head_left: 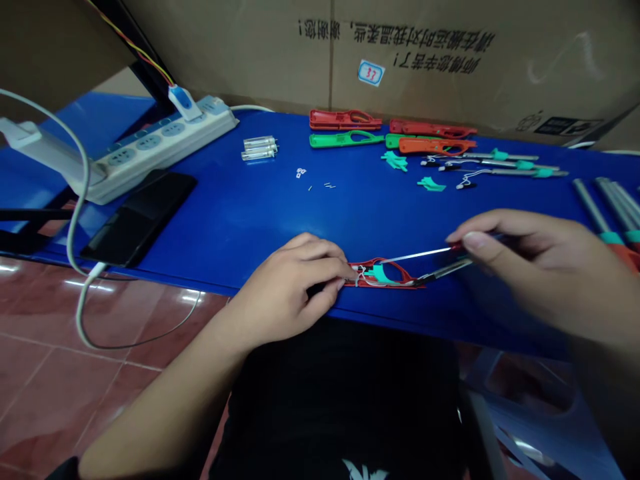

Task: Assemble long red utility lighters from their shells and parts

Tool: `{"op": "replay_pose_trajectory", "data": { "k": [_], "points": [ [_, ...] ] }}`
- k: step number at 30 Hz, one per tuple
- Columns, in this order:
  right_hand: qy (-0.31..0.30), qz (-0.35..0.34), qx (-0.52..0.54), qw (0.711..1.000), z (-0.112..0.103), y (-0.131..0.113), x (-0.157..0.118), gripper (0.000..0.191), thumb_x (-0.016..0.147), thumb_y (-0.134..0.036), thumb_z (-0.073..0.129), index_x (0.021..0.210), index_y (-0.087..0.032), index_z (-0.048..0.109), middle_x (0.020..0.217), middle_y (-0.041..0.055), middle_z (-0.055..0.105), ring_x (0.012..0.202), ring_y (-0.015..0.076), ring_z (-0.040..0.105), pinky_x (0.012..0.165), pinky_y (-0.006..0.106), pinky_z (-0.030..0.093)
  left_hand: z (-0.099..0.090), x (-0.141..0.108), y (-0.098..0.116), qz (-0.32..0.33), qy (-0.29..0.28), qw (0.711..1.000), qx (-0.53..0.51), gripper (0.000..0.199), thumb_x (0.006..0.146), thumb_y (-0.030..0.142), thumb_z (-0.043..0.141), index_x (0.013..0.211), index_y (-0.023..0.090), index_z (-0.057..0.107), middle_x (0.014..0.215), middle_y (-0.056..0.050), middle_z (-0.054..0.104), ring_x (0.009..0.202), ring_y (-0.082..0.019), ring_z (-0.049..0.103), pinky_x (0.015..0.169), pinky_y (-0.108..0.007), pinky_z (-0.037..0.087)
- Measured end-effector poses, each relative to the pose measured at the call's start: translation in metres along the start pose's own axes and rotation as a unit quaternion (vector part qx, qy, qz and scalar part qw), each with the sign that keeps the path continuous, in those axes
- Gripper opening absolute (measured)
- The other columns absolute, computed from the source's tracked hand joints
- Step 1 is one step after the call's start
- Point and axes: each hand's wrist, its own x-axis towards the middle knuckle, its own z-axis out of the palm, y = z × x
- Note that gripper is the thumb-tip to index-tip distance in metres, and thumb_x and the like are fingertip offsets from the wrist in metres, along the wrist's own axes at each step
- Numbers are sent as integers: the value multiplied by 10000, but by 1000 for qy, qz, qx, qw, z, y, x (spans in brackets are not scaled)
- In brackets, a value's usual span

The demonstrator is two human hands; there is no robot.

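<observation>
On the blue table's near edge lies a red plastic casing half point(415, 281), with white wires and a teal trigger piece point(383, 274) inside it. My left hand point(305, 283) has its fingers closed on the casing's left end. My right hand point(520, 257), to the right, pinches a thin screwdriver point(420, 255) by its red handle. The screwdriver's metal shaft points left, with its tip by the casing's top edge. A dark metal tube point(453, 268) extends from the casing's right end, passing below my right fingers.
Red, green and orange casings point(345, 120) line the back beside a cardboard box point(425, 87). Metal rods with wires point(525, 172), teal pieces point(431, 185), clear cylinders point(259, 148) and small screws lie around. At left are a power strip point(165, 143) and a black phone point(140, 217).
</observation>
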Motion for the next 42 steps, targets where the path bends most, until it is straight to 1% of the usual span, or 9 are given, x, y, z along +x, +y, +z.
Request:
{"op": "replay_pose_trajectory", "data": {
  "k": [4,9,13,14,16,18,26,35,42],
  "points": [
    [131,15,-141,981,-6,15,2,202,860,-376,649,969,-228,731,866,50,745,694,182,640,636,313,449,0,0,0,-1,3,1000,-2,224,956,157,555,1113,227,699,1124,-11,681,1014,-145,594,932,-311,449],
    [30,-60,-285,956,-1,35,12,215,898,-342,595,1009,-202,714,986,88,739,906,275,650,771,388,463,-1,2,1,-4,7,1000,1,230,946,152,572,1117,233,704,1121,-15,684,1016,-152,602,926,-320,458],
    [102,-142,-327,929,5,19,5,293,959,-392,532,1006,-173,721,984,135,692,917,306,603,787,439,427,0,3,1,-4,11,1000,-3,214,941,159,590,1106,220,713,1115,-23,695,1017,-157,611,924,-325,470],
    [91,-185,-320,925,9,12,1,305,965,-408,529,993,-176,725,964,128,681,888,292,595,770,431,421,0,3,1,-4,11,1000,-4,210,942,167,598,1107,218,716,1117,-25,698,1016,-158,615,924,-326,473],
    [-19,-277,-244,929,17,-2,-8,302,976,-431,533,1017,-200,723,958,86,665,857,242,584,763,392,431,1,2,0,-4,15,1000,-6,202,944,189,620,1113,227,725,1123,-22,707,1014,-157,622,929,-329,480],
    [-77,-288,-237,925,29,-12,-15,345,964,-478,553,1057,-186,711,959,81,652,888,256,576,785,409,439,2,2,-1,-2,24,1000,-6,190,939,216,651,1106,240,740,1121,-17,719,1007,-156,630,929,-329,490],
    [-55,-284,-206,935,57,-16,-17,247,1000,-227,499,1014,-113,717,889,101,637,853,238,552,772,381,459,8,3,-4,7,49,999,-5,184,903,218,710,1072,243,781,1085,-20,753,965,-154,649,884,-318,531],
    [-46,-295,-139,944,63,-13,-14,242,997,-192,494,897,-116,701,852,104,626,824,226,555,773,388,465,11,0,-5,11,67,998,-9,183,895,210,721,1065,239,780,1125,-19,773,896,-152,683,849,-342,558],
    [-106,-226,-89,964,53,-17,-7,248,995,-200,489,861,-165,695,891,73,644,840,196,571,748,338,455,11,-1,-6,2,58,998,-11,201,897,229,721,1088,266,772,1149,-18,765,907,-161,676,843,-347,571]
  ]
}}
